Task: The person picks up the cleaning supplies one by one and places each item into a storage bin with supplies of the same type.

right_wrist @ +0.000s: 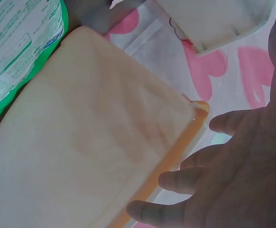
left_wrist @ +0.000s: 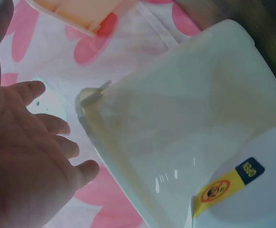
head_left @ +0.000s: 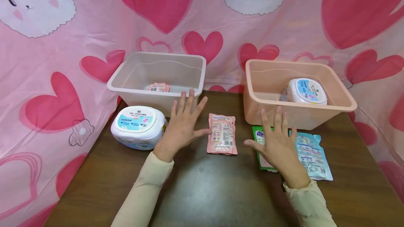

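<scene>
My left hand (head_left: 183,123) is spread with straight fingers in front of the whitish plastic bin (head_left: 154,98), between a white lidded tub (head_left: 137,127) and a pink pouch (head_left: 222,134). Its thumb tip overlaps the pouch's edge in the head view; contact cannot be told. My right hand (head_left: 280,146) is likewise spread, in front of the peach bin (head_left: 300,113). It partly hides a green-edged pouch (head_left: 261,157) and a light blue pouch (head_left: 312,155). In the wrist views, the left palm (left_wrist: 29,156) and right palm (right_wrist: 242,175) hold nothing.
Inside the whitish bin lies a small pink packet (head_left: 159,87). Another white tub (head_left: 307,91) with a blue label sits in the peach bin. Both bins stand at the back of the brown table (head_left: 205,192), against a pink heart-printed cloth (head_left: 208,20).
</scene>
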`<state>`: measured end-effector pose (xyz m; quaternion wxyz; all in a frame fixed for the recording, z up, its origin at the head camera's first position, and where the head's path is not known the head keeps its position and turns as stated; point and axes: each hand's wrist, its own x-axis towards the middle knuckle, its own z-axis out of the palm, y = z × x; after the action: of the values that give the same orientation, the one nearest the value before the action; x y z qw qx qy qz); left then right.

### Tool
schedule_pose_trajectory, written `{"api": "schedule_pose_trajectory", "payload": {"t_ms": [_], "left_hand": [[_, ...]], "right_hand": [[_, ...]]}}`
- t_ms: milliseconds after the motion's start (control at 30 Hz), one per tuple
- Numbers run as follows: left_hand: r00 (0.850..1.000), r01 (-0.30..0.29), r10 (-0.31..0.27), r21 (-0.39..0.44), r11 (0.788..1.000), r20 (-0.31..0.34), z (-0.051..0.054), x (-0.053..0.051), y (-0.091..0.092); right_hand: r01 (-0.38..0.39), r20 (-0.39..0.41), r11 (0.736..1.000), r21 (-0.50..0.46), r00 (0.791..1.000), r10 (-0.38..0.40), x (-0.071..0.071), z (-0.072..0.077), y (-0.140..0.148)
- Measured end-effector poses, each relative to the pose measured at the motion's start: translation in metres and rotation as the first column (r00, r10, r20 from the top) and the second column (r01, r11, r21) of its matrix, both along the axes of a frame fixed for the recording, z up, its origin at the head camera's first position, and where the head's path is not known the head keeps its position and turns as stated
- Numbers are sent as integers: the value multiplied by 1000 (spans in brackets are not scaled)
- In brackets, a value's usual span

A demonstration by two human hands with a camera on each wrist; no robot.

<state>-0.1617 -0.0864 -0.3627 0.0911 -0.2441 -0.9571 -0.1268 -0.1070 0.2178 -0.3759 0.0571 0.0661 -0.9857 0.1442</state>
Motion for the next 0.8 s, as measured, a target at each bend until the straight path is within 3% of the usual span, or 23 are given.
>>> {"api": "schedule_pose_trajectory", "payload": {"t_ms": [233, 567, 800], "left_hand": [[1000, -11, 11, 30, 999, 6, 5, 2, -9], [1000, -5, 5, 80, 997, 8, 7, 2, -14], [999, 37, -37, 111, 993, 3, 10, 0, -15]], "right_hand": [[-11, 15, 1000, -20, 1000, 12, -1, 0, -4], [-12, -23, 999, -39, 1000, 11, -1, -4, -11], [1, -12, 999, -39, 1000, -1, 0, -1, -13]]}}
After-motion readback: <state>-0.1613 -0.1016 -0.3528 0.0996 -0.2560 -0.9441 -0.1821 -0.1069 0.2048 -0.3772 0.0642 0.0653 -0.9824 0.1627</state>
